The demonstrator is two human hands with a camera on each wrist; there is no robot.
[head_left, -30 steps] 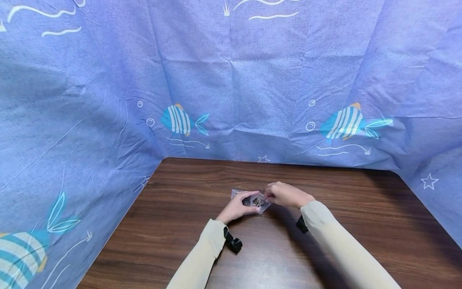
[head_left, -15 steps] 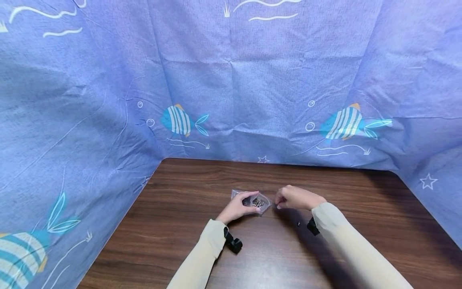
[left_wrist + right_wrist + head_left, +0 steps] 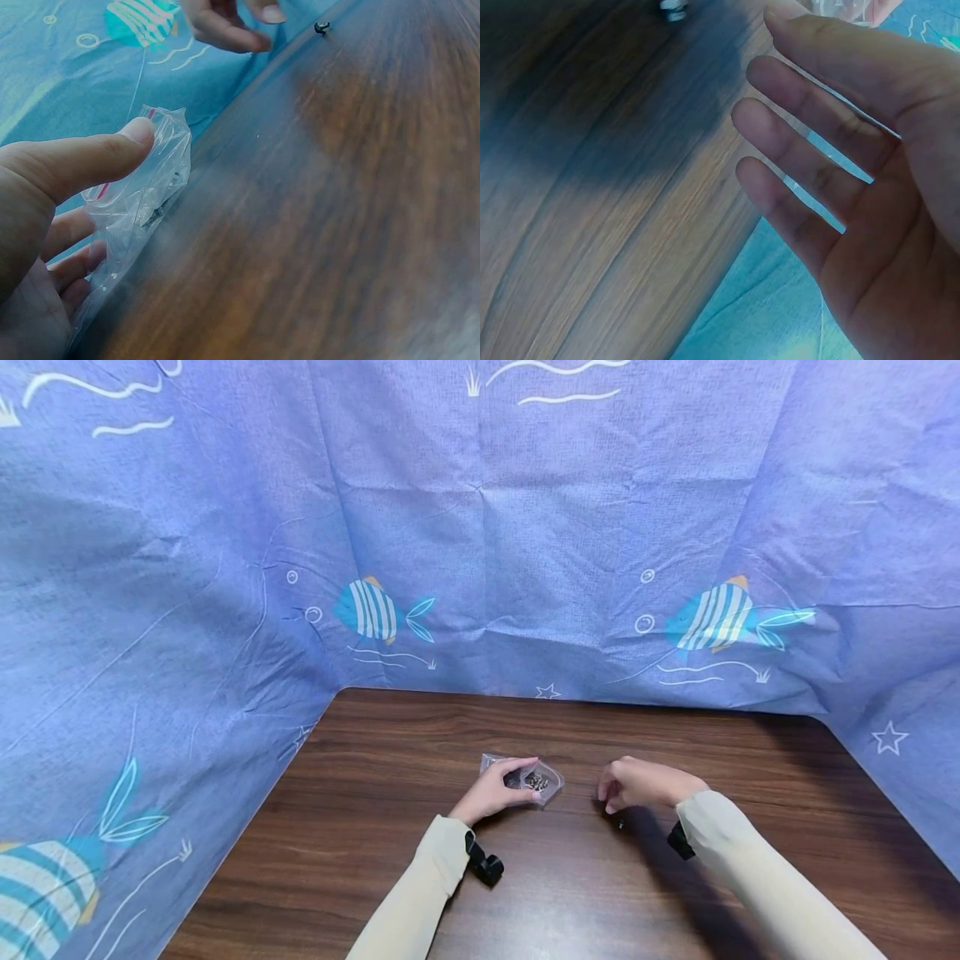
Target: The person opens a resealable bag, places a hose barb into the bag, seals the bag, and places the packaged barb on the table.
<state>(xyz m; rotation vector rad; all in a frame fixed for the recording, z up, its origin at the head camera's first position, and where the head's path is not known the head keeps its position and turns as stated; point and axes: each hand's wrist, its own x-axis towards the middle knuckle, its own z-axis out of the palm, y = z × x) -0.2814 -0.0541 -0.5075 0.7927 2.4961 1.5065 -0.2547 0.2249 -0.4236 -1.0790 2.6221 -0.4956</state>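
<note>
My left hand [image 3: 495, 792] holds a clear zip bag [image 3: 169, 161] with a red seal line, thumb at its mouth and fingers behind it. Several small dark and silver metal pieces, like screws, lie inside the bag; their exact kind is too small to tell. Alone on the table lies one small dark and silver piece [image 3: 621, 825], seen blurred at the top of the right wrist view. Just beyond it hovers my right hand [image 3: 643, 782], its fingers loosely bent and apart, with nothing between them in the right wrist view.
The brown wood-grain table [image 3: 390, 827] runs back to a blue fish-print cloth [image 3: 555, 543], which hangs behind it and along the sides. Black bands with a small camera sit on both wrists.
My right hand has moved from the bag's mouth to the right and a little nearer, toward the loose piece. That piece came into sight as the arm moved off. The left hand has stayed still.
</note>
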